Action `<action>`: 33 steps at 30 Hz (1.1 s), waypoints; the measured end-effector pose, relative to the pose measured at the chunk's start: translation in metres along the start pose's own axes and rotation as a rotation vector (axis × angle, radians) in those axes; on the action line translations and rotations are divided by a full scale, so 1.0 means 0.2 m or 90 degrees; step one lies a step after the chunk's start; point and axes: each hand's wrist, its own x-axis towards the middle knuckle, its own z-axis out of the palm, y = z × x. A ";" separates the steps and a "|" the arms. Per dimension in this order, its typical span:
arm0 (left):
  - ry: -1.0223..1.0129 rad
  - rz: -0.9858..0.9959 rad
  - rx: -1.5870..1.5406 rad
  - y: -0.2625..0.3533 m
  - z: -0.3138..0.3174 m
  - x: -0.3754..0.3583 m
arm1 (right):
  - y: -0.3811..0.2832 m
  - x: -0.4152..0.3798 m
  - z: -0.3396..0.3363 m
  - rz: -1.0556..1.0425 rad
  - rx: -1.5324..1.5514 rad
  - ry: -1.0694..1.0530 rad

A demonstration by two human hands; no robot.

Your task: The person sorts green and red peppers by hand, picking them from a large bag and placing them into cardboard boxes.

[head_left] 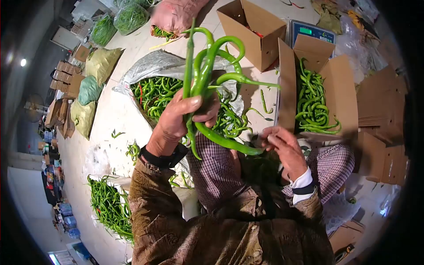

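My left hand [181, 112] is wrapped round a bunch of long green peppers [206, 66], which fan out above and below the fist. One pepper [229, 142] slants down from the bunch toward my right hand [282, 145]. The fingers of my right hand are bent close together near that pepper's tip; what is between them, if anything, I cannot make out. Behind the bunch lies an open sack [161, 64] full of green peppers. To the right, an open cardboard box [344, 84] holds more curled peppers.
A second cardboard box [251, 26] and a scale [311, 32] stand at the back. A pink sack [176, 13] lies at the top. At the lower left is a heap of peppers [110, 210]. Flattened cardboard [380, 106] lies at the right.
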 end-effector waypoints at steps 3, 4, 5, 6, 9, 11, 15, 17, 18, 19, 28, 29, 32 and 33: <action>-0.018 -0.048 -0.107 -0.12 0.05 -0.03 | -0.05 -0.05 -0.01 0.000 0.032 -0.001; -0.022 -0.061 -0.120 -0.16 0.08 -0.04 | -0.06 -0.07 0.00 -0.008 0.031 -0.010; -0.032 -0.074 -0.131 -0.20 0.12 -0.04 | -0.08 -0.08 0.01 -0.020 0.030 -0.016; -0.028 -0.066 -0.095 -0.24 0.15 -0.04 | -0.10 -0.09 0.01 0.001 0.011 -0.032; 0.127 -0.100 0.146 -0.36 0.25 -0.05 | -0.30 -0.20 0.13 -0.002 0.004 -0.040; 0.103 -0.029 0.430 -0.43 0.30 -0.03 | -0.35 -0.23 0.18 -0.034 0.026 -0.036; 0.061 0.124 0.865 -0.60 0.53 -0.10 | -0.12 -0.10 0.14 -0.202 0.060 -0.011; 0.071 0.157 0.803 -0.61 0.58 -0.10 | -0.14 -0.05 0.14 -0.148 0.120 0.060; 0.053 0.132 0.692 -0.58 0.59 -0.11 | -0.15 -0.04 0.12 -0.059 0.270 0.039; 0.036 0.107 0.582 -0.52 0.59 -0.13 | -0.16 -0.02 0.09 0.032 0.419 0.017; 0.400 0.084 0.082 -0.64 0.47 -0.33 | -0.18 -0.02 -0.16 -0.058 0.630 -0.262; 0.435 0.101 0.051 -0.66 0.46 -0.34 | -0.19 -0.03 -0.17 -0.057 0.639 -0.234; 0.395 0.014 -0.027 -0.79 0.42 -0.35 | -0.18 -0.04 -0.21 -0.078 0.653 -0.242; 0.349 -0.056 -0.069 -0.84 0.40 -0.35 | -0.18 -0.04 -0.22 -0.085 0.646 -0.267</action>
